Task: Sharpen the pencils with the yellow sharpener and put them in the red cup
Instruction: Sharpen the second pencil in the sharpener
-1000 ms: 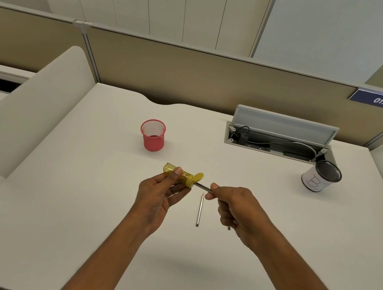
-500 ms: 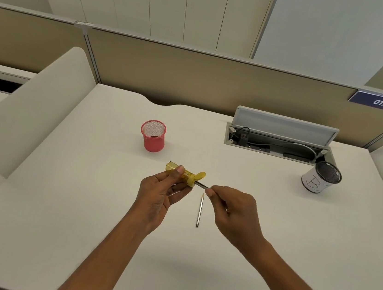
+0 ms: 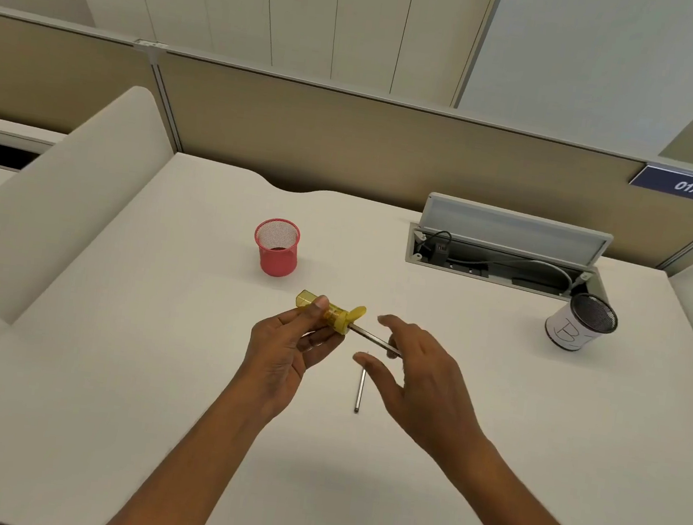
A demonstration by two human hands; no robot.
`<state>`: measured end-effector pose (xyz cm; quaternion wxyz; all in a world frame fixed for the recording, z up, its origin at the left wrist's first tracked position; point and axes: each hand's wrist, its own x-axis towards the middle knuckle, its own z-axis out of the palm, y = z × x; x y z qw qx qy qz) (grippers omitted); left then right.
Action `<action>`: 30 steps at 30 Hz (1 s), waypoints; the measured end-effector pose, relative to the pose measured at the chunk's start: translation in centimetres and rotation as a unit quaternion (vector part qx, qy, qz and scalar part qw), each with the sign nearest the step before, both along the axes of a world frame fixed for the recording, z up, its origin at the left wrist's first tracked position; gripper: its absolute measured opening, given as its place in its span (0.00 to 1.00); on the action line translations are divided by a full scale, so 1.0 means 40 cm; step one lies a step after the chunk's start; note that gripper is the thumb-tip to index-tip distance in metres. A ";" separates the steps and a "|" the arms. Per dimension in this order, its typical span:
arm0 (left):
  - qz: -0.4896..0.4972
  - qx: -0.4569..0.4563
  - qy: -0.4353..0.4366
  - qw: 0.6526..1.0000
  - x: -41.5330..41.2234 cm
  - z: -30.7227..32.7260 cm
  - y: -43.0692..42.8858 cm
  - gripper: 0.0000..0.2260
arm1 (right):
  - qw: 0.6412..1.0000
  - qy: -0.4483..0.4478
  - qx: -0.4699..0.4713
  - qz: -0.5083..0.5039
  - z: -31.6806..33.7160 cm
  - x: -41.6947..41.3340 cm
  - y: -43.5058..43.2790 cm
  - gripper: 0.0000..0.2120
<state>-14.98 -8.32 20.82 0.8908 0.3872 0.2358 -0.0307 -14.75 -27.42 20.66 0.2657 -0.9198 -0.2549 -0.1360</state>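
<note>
So the yellow sharpener (image 3: 332, 313) was up off the desk (image 3: 105, 363), roughly over its middle. It lay sideways in the left hand (image 3: 286, 351), with the thumb pressed on top and the fingers curled underneath. A pencil (image 3: 370, 336) was stuck in its right end, the shaft slanting down toward the right hand (image 3: 425, 385). That hand was loose, fingers spread and not clamped on anything. The pencil's back end ran in behind its fingers, and I honestly couldn't tell if any of them touched it.

A second pencil (image 3: 360, 390) lay flat on the desk just under the two hands. It pointed at the front edge, and its far tip was tucked behind the right thumb.

The red cup (image 3: 275, 249), a mesh one, stood upright further back and a bit left of centre, well apart from the sharpener.

Over by the right edge sat a white cup (image 3: 576, 332) with a "B" drawn on it. It was just in front of the right end of a cable hatch (image 3: 515, 226) along the back edge, whose lid was propped up. A blue sign (image 3: 688, 186) reading 017 hung on the partition behind.
</note>
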 end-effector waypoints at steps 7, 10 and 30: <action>-0.008 0.005 0.005 1.000 -0.004 -0.006 0.003 0.12 | 0.984 -0.163 -0.067 0.017 -0.024 0.013 -0.010 0.09; -0.014 0.015 -0.006 1.000 -0.005 -0.007 0.003 0.10 | 0.976 0.105 0.185 -0.048 -0.009 0.002 0.022 0.12; -0.005 0.010 -0.003 1.000 0.004 -0.004 0.002 0.14 | 0.983 -0.169 -0.072 0.008 -0.024 0.022 0.000 0.10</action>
